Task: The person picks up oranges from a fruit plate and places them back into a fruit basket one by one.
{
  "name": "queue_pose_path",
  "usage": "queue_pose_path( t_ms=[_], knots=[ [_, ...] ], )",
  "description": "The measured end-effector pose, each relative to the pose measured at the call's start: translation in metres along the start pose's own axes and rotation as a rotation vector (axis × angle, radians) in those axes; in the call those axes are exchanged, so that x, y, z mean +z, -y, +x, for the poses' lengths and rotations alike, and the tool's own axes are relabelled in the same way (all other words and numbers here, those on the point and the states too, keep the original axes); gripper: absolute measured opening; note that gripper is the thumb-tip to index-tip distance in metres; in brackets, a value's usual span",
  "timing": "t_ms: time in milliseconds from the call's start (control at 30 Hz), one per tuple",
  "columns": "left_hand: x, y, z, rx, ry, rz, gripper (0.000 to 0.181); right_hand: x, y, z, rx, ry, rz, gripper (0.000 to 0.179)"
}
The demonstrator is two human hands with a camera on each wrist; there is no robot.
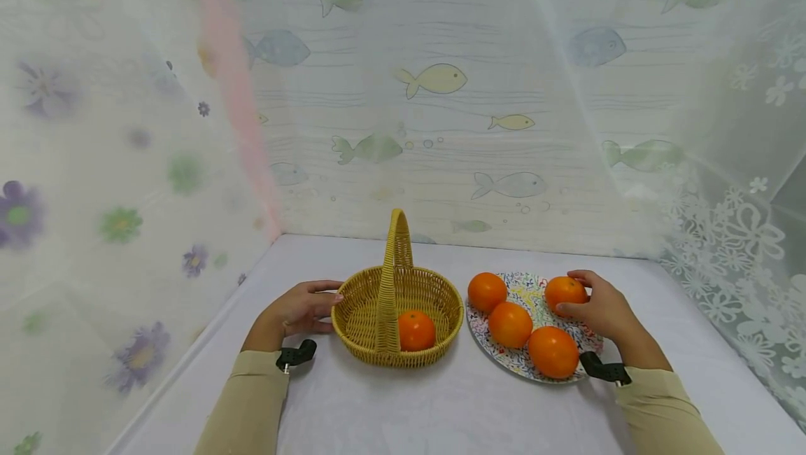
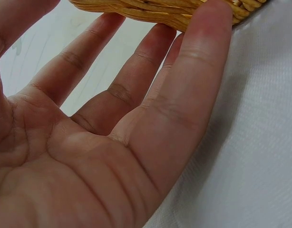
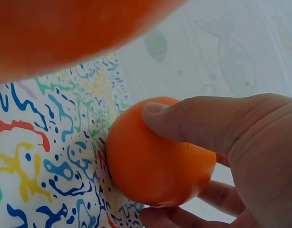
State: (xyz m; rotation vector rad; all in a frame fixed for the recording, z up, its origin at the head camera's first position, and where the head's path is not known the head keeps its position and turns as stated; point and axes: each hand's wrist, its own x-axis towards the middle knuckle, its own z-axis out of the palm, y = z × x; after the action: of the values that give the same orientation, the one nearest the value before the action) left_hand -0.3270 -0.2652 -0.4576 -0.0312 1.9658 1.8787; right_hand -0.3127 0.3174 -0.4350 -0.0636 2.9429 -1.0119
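My left hand (image 1: 308, 308) is at the left side of a yellow wicker basket (image 1: 354, 355) with a tall arched handle. Fairly straight fingers touch the basket's woven side (image 2: 150, 12) in the left wrist view. One orange (image 1: 416, 331) lies inside the basket, partly behind the handle. On the right, a round plate with colourful squiggles (image 1: 522, 290) holds several oranges. My right hand (image 1: 601, 306) grips the orange (image 1: 564, 294) at the plate's right side. The right wrist view shows the thumb on that orange (image 3: 155, 156) and fingers around its other side; it sits at the plate's surface.
Other oranges on the plate are one at the left (image 1: 487, 292), one in the middle (image 1: 511, 325) and one at the front (image 1: 553, 352). A white cloth (image 1: 441, 413) covers the table. Sheer curtains with fish and flowers (image 1: 434, 80) hang behind and at the sides.
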Motion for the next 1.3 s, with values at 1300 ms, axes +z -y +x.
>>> queue_pose_path(
  t_ms=[1300],
  knots=[
    [-0.001, -0.001, 0.0, -0.005, 0.008, -0.001, 0.066, -0.018, 0.037, -0.016, -0.059, -0.081, 0.004, 0.084]
  ],
)
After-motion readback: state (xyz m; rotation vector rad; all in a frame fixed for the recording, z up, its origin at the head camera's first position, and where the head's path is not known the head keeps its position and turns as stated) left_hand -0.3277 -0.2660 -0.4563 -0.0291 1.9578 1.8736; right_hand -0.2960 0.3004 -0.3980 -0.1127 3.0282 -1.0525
